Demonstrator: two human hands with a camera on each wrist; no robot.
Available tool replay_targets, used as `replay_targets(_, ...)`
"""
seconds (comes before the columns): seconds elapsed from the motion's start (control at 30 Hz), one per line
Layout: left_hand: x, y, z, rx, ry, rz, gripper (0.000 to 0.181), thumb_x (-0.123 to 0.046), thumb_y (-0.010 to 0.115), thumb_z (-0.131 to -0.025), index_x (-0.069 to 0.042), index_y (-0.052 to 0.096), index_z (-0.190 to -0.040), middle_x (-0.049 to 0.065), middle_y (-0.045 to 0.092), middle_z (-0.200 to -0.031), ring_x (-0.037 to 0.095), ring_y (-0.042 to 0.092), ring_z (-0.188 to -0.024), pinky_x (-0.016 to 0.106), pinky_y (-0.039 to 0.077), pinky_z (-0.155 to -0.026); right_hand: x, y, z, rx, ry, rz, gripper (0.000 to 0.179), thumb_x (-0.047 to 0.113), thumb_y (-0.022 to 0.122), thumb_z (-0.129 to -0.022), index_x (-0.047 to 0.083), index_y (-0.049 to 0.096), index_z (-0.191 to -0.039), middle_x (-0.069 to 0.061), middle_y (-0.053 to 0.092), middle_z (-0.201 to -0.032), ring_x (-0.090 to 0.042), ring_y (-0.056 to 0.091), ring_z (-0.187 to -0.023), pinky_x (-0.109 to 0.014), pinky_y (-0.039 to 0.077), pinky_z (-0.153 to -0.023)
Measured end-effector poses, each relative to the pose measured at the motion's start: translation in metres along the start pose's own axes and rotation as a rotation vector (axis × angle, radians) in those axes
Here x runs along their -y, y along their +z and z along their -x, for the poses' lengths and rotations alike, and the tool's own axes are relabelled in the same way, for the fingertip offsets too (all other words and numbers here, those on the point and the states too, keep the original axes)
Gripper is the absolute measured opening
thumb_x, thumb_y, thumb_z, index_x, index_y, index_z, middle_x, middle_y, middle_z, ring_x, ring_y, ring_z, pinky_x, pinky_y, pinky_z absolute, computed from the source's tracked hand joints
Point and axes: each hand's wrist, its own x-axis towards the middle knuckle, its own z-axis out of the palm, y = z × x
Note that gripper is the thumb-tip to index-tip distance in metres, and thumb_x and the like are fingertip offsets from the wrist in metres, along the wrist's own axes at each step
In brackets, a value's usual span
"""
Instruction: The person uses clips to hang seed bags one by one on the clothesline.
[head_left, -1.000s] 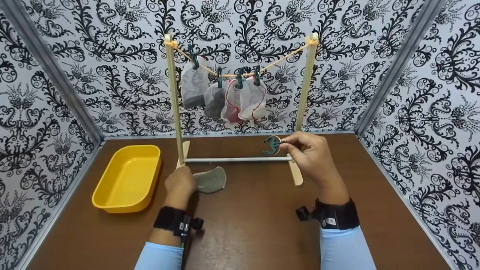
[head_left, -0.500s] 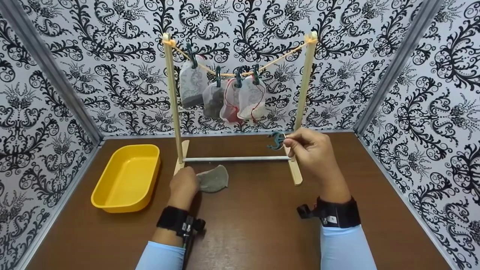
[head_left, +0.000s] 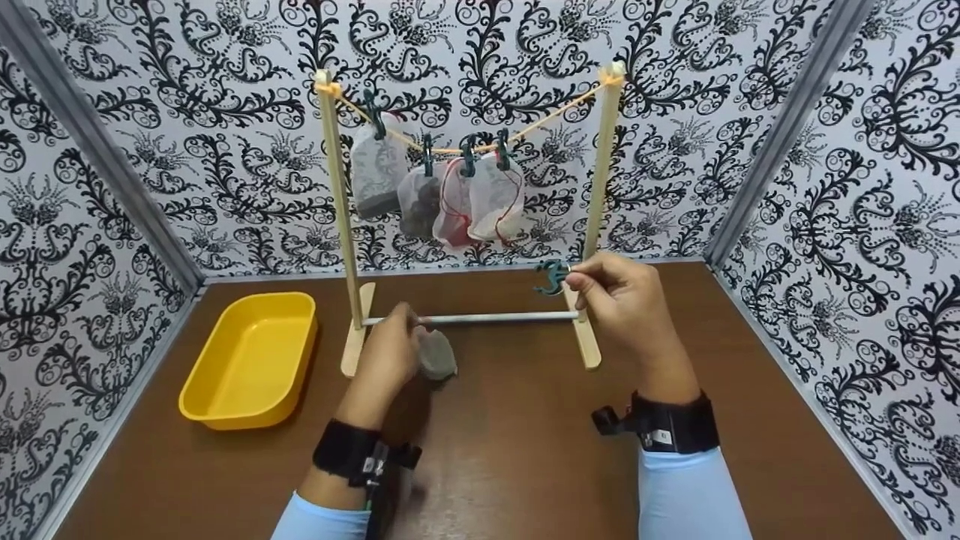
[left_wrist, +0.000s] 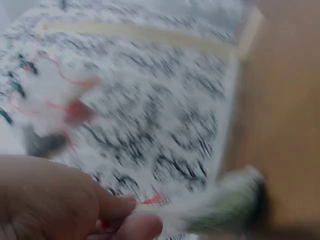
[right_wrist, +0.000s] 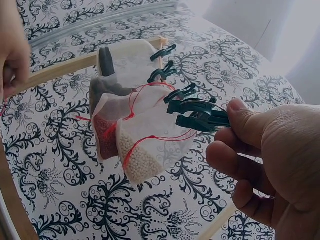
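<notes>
My left hand [head_left: 386, 351] pinches a small white mesh drawstring bag [head_left: 437, 355] by its upper end. Greenish contents fill the lower part of the bag [left_wrist: 225, 205], which hangs from the fingertips, blurred in the left wrist view; a bit of red cord shows beside the thumb. My right hand [head_left: 628, 300] holds a dark green spring clip [right_wrist: 200, 115] between thumb and forefinger by its handle end, the clip's mouth pointing left. This clip is just in front of the right post of a wooden rack [head_left: 604, 165].
An orange cord [head_left: 559, 116] sags between the rack's posts, with several filled mesh bags [head_left: 495, 199] clipped along its left and middle stretch. A pale crossbar [head_left: 495, 318] runs low between the rack's feet. A yellow tray [head_left: 251, 360] stands at the left on the brown table.
My left hand has moved right and forward to the crossbar, raising the bag's top so it now hangs more upright. The right hand moved slightly up with the clip, then held still.
</notes>
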Motion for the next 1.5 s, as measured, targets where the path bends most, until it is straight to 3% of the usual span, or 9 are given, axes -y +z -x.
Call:
replay_targets(0.1, -0.017, -0.009, 0.009, 0.026, 0.08, 0.1, 0.022, 0.001, 0.067, -0.106, -0.004, 0.068, -0.126, 0.019, 0.079, -0.106, 0.036, 0.075, -0.096, 0.056, 0.063, -0.09, 0.0, 0.0, -0.002, 0.002, 0.002, 0.014, 0.004, -0.006, 0.082, -0.098, -0.005, 0.079, -0.095, -0.015, 0.077, -0.081, -0.007, 0.068, -0.062, -0.025, 0.061, -0.054)
replay_targets(0.23, -0.044, -0.022, 0.017, 0.016, 0.145, 0.033, 0.042, -0.002, 0.072, -0.102, -0.01, 0.069, -0.143, 0.016, 0.079, -0.107, 0.037, 0.076, -0.104, 0.057, 0.063, -0.095, -0.001, -0.001, -0.003, 0.002, -0.004, 0.036, 0.006, -0.005, 0.082, -0.098, -0.004, 0.078, -0.094, -0.014, 0.077, -0.08, -0.006, 0.068, -0.062, -0.021, 0.059, -0.055)
replay_targets(0.37, -0.077, -0.034, 0.014, -0.123, 0.284, -0.097, 0.044, -0.008, 0.075, -0.102, -0.012, 0.069, -0.146, 0.019, 0.082, -0.114, 0.045, 0.077, -0.106, 0.061, 0.064, -0.093, -0.001, -0.003, -0.003, -0.003, -0.01, 0.053, 0.005, -0.005, 0.082, -0.099, -0.005, 0.078, -0.095, -0.016, 0.077, -0.081, -0.004, 0.068, -0.063, -0.018, 0.058, -0.055)
replay_targets(0.47, -0.104, -0.044, 0.006, -0.221, 0.428, -0.104, 0.042, -0.005, 0.071, -0.101, -0.008, 0.068, -0.143, 0.018, 0.083, -0.115, 0.046, 0.078, -0.095, 0.061, 0.066, -0.084, 0.0, -0.004, -0.003, -0.007, -0.008, 0.057, 0.006, -0.004, 0.082, -0.099, -0.005, 0.078, -0.095, -0.018, 0.076, -0.081, -0.004, 0.068, -0.063, -0.018, 0.057, -0.055)
replay_targets(0.57, -0.134, -0.056, -0.005, -0.243, 0.516, -0.079, 0.044, -0.001, 0.067, -0.099, -0.009, 0.067, -0.142, 0.016, 0.082, -0.117, 0.044, 0.078, -0.087, 0.058, 0.067, -0.077, -0.001, -0.005, -0.003, -0.007, -0.006, 0.056, 0.006, -0.004, 0.082, -0.099, -0.005, 0.078, -0.094, -0.018, 0.076, -0.081, -0.004, 0.068, -0.064, -0.018, 0.058, -0.054)
replay_targets(0.8, -0.2, -0.088, -0.038, -0.063, 0.488, 0.094, 0.042, -0.005, 0.072, -0.109, -0.014, 0.062, -0.149, 0.007, 0.079, -0.116, 0.024, 0.079, -0.1, 0.031, 0.068, -0.085, 0.003, -0.007, -0.004, -0.01, -0.004, 0.066, 0.006, -0.004, 0.082, -0.099, -0.006, 0.078, -0.095, -0.018, 0.077, -0.083, -0.003, 0.069, -0.065, -0.021, 0.06, -0.055)
replay_targets(1.07, -0.249, -0.107, -0.077, -0.04, 0.395, 0.077, 0.058, -0.006, 0.072, -0.109, -0.022, 0.05, -0.16, 0.003, 0.078, -0.113, 0.018, 0.074, -0.091, 0.024, 0.064, -0.078, 0.005, -0.013, -0.008, -0.081, 0.011, 0.054, 0.006, -0.004, 0.082, -0.099, -0.009, 0.079, -0.099, -0.021, 0.079, -0.086, -0.003, 0.072, -0.071, -0.02, 0.064, -0.064)
replay_targets(1.3, -0.263, -0.102, -0.1, -0.114, 0.339, -0.031, 0.037, -0.005, 0.07, -0.109, -0.02, 0.063, -0.142, 0.003, 0.081, -0.127, 0.021, 0.077, -0.106, 0.029, 0.064, -0.091, 0.009, -0.025, -0.033, -0.194, 0.089, 0.045, 0.007, 0.0, 0.078, -0.103, -0.006, 0.078, -0.099, -0.022, 0.077, -0.092, -0.015, 0.073, -0.075, -0.022, 0.064, -0.069)
replay_targets(1.5, -0.258, -0.093, -0.109, -0.156, 0.318, -0.055, 0.035, 0.006, 0.063, -0.105, -0.017, 0.067, -0.13, 0.004, 0.081, -0.126, 0.023, 0.077, -0.11, 0.032, 0.064, -0.093, 0.032, -0.036, -0.102, -0.187, 0.19, 0.129, 0.017, 0.016, 0.072, -0.111, 0.0, 0.076, -0.106, -0.013, 0.077, -0.098, -0.017, 0.073, -0.081, -0.022, 0.065, -0.073)
